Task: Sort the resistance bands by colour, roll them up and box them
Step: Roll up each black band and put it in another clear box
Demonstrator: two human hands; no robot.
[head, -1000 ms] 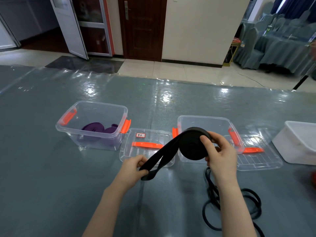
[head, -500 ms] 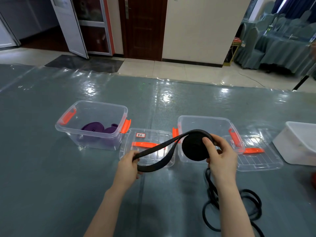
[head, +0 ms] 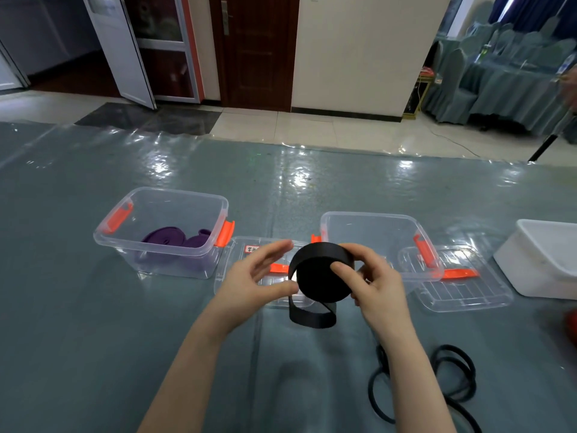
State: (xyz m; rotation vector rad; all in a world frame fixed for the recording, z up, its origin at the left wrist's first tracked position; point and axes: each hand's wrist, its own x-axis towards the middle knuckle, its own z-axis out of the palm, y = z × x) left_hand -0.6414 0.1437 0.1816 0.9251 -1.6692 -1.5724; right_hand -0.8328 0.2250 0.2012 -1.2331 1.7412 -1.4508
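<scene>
Above the table (head: 93,354), between two clear boxes, the right hand (head: 377,285) is gripping a rolled black band (head: 318,273) with thumb pressing its face, its loose end dangling below, while the left hand (head: 253,282) is hovering beside it with fingers spread, grasping nothing.

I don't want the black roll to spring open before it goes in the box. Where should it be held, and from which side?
Hold the black roll across its two flat faces, as the right hand does from the right, thumb on the near face. The short tail still hangs loose below, so the left hand would best come from underneath to wrap it on, then press on the outer layer.
</scene>
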